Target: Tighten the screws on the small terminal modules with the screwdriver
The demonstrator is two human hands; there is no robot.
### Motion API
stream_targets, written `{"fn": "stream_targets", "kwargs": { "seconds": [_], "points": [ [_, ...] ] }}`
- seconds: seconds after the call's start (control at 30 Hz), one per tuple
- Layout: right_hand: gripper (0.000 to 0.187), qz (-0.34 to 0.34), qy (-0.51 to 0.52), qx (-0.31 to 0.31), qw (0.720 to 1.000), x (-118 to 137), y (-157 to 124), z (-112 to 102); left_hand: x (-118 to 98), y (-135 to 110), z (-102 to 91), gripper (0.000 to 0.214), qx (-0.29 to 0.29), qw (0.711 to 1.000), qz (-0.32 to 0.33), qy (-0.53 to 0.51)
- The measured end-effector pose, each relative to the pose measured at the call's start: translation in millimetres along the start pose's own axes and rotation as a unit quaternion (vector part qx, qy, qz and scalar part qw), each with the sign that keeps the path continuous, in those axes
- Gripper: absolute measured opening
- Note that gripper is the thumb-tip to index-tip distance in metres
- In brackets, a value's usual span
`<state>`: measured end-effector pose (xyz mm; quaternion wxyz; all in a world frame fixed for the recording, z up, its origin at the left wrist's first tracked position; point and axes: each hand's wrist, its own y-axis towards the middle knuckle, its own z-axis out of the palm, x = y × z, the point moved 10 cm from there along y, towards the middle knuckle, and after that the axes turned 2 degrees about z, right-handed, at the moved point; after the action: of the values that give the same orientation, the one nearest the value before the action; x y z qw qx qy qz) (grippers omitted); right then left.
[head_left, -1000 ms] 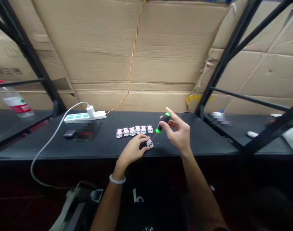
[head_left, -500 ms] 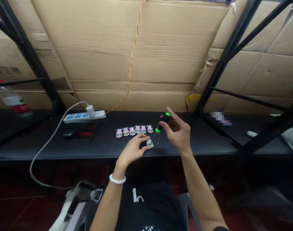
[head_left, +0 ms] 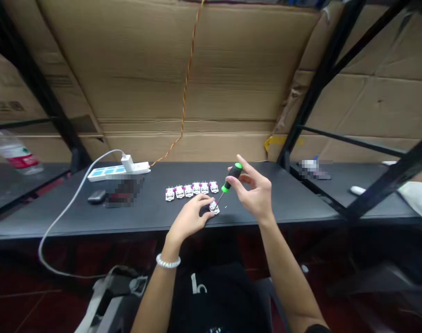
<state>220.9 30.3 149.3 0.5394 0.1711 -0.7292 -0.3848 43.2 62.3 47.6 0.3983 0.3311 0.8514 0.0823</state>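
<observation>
- Since the earlier frame the hands had barely shifted; the view itself had tilted slightly, and the left hand (head_left: 192, 216) stayed pinched on the small white part (head_left: 214, 206).
- That part lay on the bench (head_left: 294, 208) near its front edge, under the screwdriver tip.
- The right hand (head_left: 254, 192) gripped the screwdriver (head_left: 229, 181) by its black-and-green handle, tilted.
- Behind, a row of white parts (head_left: 191, 190) lay.
- Farther left sat a power strip (head_left: 117, 170).

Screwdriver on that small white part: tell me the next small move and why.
Probably twist the screwdriver in place: the right hand holds its handle, the tip meets the small white part, and the left hand pins that part to the table.
</observation>
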Motion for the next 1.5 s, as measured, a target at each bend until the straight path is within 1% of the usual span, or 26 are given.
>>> {"fn": "stream_targets", "kwargs": {
  "seconds": [0.23, 0.43, 0.6, 0.83, 1.03, 1.1, 1.17, 1.33, 1.43, 1.5],
  "points": [
    [0.064, 0.005, -0.005, 0.008, 1.0, -1, 0, 1, 0, -1, -0.6, 0.034, -0.005, 1.0, 0.001, 0.002],
    [0.059, -0.016, -0.022, -0.002, 1.0, 1, 0, 0, -1, -1, 0.4, 0.034, -0.005, 1.0, 0.008, 0.005],
    [0.057, -0.014, -0.016, -0.021, 1.0, 3, -1, -4, -2, -1, -0.2, 0.033, -0.006, 1.0, 0.002, 0.011],
    [0.058, -0.017, -0.022, -0.006, 1.0, 2, -1, 0, -1, -1, 0.1, 0.033, -0.008, 1.0, 0.003, 0.015],
    [0.053, -0.051, -0.055, -0.008, 0.997, 11, -2, -1, -1, 0, 1.0, 0.035, -0.008, 1.0, 0.007, 0.004],
    [0.051, -0.058, -0.067, 0.002, 0.996, 15, -3, 1, 0, 0, 0.8, 0.034, -0.011, 1.0, 0.01, 0.005],
    [0.048, -0.049, -0.059, 0.022, 0.997, 16, -4, 6, 0, 0, 1.3, 0.032, -0.011, 1.0, 0.014, 0.005],
    [0.046, -0.021, 0.002, 0.073, 0.997, 13, -9, 23, -1, 0, 1.9, 0.032, -0.011, 1.0, 0.017, 0.008],
    [0.048, -0.017, 0.048, 0.094, 0.994, 11, -11, 29, -1, 0, 1.1, 0.031, -0.014, 1.0, 0.01, 0.013],
    [0.045, -0.024, 0.059, 0.112, 0.992, 12, -11, 32, -1, 0, 1.2, 0.03, -0.014, 1.0, 0.011, 0.015]
  ]
}}
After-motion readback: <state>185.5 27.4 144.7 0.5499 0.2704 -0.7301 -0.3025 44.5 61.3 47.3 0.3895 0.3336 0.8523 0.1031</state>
